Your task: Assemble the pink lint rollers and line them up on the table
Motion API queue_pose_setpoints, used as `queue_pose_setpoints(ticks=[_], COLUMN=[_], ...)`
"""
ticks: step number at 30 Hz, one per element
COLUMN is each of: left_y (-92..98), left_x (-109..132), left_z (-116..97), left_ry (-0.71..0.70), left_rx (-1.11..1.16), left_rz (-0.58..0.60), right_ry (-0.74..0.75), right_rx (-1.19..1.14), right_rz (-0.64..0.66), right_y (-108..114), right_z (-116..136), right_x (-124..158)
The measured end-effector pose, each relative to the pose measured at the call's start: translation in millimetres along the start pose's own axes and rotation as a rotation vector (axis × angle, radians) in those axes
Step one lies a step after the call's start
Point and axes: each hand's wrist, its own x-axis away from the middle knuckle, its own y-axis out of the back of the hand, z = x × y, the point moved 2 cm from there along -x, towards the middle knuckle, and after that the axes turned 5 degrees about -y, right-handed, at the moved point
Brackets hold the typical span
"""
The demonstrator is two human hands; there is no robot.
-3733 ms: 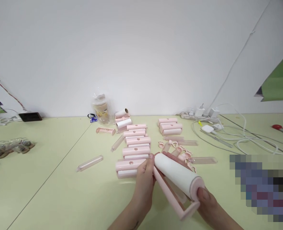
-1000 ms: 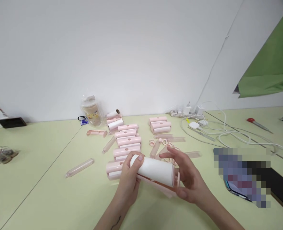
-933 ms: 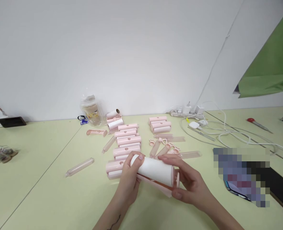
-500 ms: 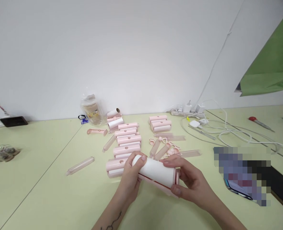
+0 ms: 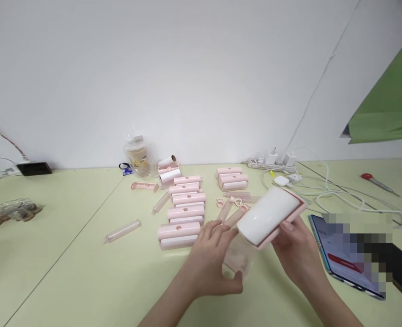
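A pink case (image 5: 298,206) with a white roll (image 5: 270,214) in it is raised, tilted, in my right hand (image 5: 294,247), the thumb on its near edge. Just left of it and lower, my left hand (image 5: 214,261) has its thumb and fingers around a blurred, see-through pinkish cover (image 5: 238,258). Beyond my left hand, several pink cases with white rolls stand in a column, the nearest (image 5: 179,235) beside my fingers. Two more pink cases (image 5: 233,181) are farther back. Translucent handles (image 5: 225,211) and pink rings (image 5: 220,203) lie partly behind the held case.
A lone translucent handle (image 5: 122,230) lies at left, and a bagged cup (image 5: 139,159) stands by the wall. Phones (image 5: 347,259) lie at right, with white cables (image 5: 344,195) and a red-handled screwdriver (image 5: 367,176) behind. Glass pieces (image 5: 10,211) are at far left.
The case with the roll has moved right and up, now tilted in my right hand alone. My left hand has come off it and a see-through cover now shows by its fingers.
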Motion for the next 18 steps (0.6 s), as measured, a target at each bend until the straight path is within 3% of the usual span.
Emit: queue_pose_setpoints(ticks=[3, 7, 10, 12, 15, 18], left_y=[-11.3, -24.6, -27.0, -27.5, -34.4, -45.4], left_x=[1.8, 0.6, -1.3, -1.0, 1.9, 5.2], left_z=[5.4, 3.8, 3.7, 7.1, 15.6, 22.3], left_ry=[-0.013, 0.056, 0.166, 0.246, 0.366, 0.37], left_rx=[-0.209, -0.204, -0.055, 0.082, 0.454, 0.774], left_rz=[0.131, 0.156, 0.089, 0.02, -0.028, -0.091], right_ry=[0.052, 0.074, 0.131, 0.179, 0.269, 0.35], right_rx=[0.076, 0.159, 0.226, 0.323, 0.531, 0.72], right_rz=[-0.036, -0.081, -0.031, 0.07, 0.254, 0.411], right_y=[6.8, 15.8, 22.4, 25.8, 28.0, 26.9], right_z=[6.1, 2.1, -0.4, 0.3, 2.2, 0.0], right_x=[-3.1, -4.3, -5.9, -6.6, -5.3, -2.0])
